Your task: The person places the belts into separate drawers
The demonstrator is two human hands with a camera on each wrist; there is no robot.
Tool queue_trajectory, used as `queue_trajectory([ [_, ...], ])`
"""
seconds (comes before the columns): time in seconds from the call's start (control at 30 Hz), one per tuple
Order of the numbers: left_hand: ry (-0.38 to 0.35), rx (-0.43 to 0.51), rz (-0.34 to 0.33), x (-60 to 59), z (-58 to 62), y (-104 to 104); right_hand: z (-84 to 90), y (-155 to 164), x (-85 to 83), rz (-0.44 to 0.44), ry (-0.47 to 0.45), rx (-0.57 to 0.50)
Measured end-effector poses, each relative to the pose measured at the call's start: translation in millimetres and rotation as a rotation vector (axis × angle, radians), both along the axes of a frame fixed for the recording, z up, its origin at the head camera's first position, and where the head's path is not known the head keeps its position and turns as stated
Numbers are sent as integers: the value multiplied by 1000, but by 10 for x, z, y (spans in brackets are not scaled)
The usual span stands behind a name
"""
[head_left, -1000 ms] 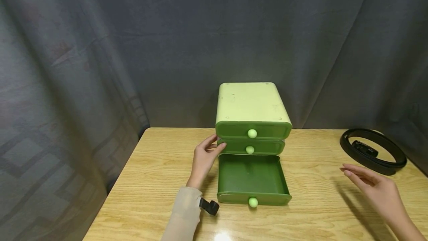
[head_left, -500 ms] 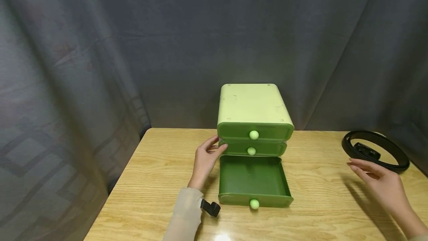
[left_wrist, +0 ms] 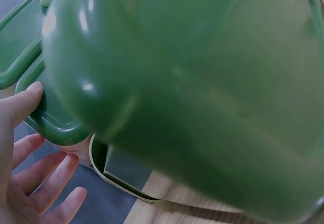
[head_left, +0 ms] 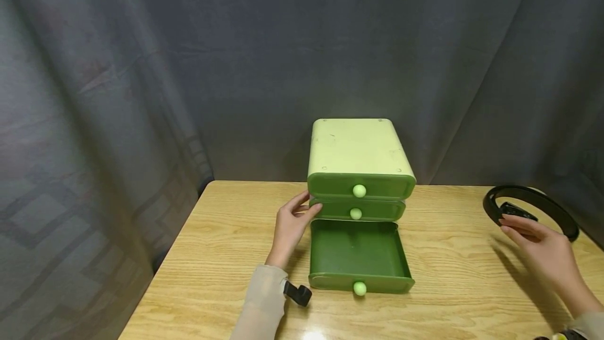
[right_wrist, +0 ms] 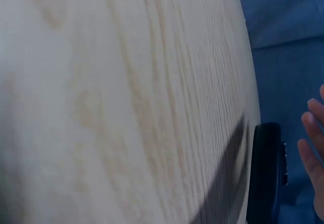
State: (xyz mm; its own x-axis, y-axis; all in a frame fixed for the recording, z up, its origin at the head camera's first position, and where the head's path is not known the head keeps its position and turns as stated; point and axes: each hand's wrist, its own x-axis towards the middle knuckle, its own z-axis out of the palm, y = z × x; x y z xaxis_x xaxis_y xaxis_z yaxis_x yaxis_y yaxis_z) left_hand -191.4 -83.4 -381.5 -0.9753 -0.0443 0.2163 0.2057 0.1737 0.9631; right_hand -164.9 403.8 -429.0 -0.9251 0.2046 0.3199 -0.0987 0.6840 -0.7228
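Since the earlier frames the right hand (head_left: 542, 251) has travelled away from the person toward the far right corner of the desk (head_left: 226, 256), so that its straight, slightly spread fingers now reach the near edge of the coiled black belt (head_left: 530, 209); whether the fingertips already touch it cannot be told, and they grip nothing yet. The left hand (head_left: 290, 227) has not shifted: it rests against the left side of the green drawer unit (head_left: 356, 151), thumb and fingertips laid on the corner of the middle drawer (head_left: 356, 210), fingers relaxed and closed round nothing. The bottom drawer (head_left: 356, 251) stands pulled out toward the near edge, empty, its pale knob (head_left: 359, 288) facing the person; the top drawer (head_left: 360, 187) is closed. The belt lies flat in a loop near the right edge, well apart from the unit, its long axis running roughly left to right with the buckle inside the ring. It lies directly beyond the right hand's fingertips, so the right hand is much the nearer, with the open drawer to that hand's left. In the right wrist view the belt (right_wrist: 266, 176) is a dark band just beside the fingertips (right_wrist: 311, 150).
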Motion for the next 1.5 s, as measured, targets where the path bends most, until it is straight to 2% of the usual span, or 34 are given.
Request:
queue_trajectory([
  [0.13, -3, -9, 5, -28, -42, -9, -33, 66, -94, -23, 10, 4],
  [0.37, 4, 17, 19, -262, -387, -38, -80, 150, -231, -81, 49, -29],
  [0.5, 10, 18, 21, -284, -436, -57, -80, 170, -302, -108, 92, -26],
  [0.57, 12, 17, 23, -280, -441, -64, -84, 168, -332, -130, 85, -7],
  [0.67, 19, 15, 21, -276, -439, -69, -100, 168, -369, -163, 51, 14],
  [0.8, 15, 18, 19, -271, -439, -70, -133, 202, -388, -190, -5, -10],
  [1.03, 2, 12, 19, -258, -424, -62, -169, 339, -395, -212, -3, -25],
  [1.27, -7, 28, 8, -274, -402, -38, -198, 409, -467, -282, -40, -2],
  [1.5, -10, 2, -6, -17, -15, -9, -198, 484, -485, -223, -105, 27],
])
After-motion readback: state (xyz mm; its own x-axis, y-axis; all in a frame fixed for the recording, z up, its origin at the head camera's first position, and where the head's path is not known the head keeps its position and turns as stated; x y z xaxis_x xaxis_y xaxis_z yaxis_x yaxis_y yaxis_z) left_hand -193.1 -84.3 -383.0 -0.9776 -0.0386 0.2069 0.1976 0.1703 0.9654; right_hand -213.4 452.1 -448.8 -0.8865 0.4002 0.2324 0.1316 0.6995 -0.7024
